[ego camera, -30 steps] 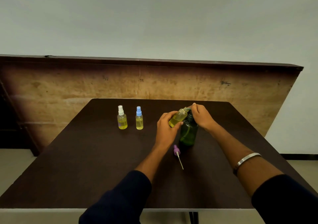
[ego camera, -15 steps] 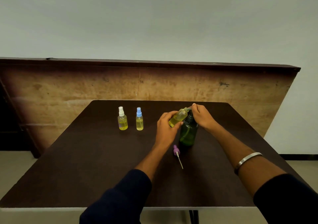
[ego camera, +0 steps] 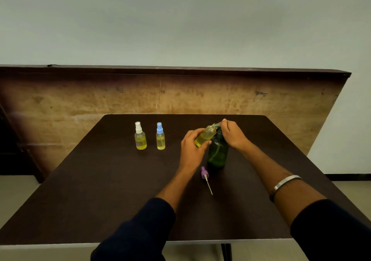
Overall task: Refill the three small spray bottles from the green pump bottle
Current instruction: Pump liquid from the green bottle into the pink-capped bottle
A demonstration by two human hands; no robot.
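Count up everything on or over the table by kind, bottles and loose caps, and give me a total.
Small spray bottles: 3, white-capped, blue-capped, and an uncapped one held tilted in the left hand
Green pump bottle: 1, right hand on its pump
Loose purple spray cap: 1
Total: 5

A dark brown bench is standing before a worn wooden panel, a pale wall rising behind, beige floor showing below.

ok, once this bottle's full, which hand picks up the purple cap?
Probably right: the left hand holds the open bottle, while the right hand only works the pump; the purple cap lies between them.
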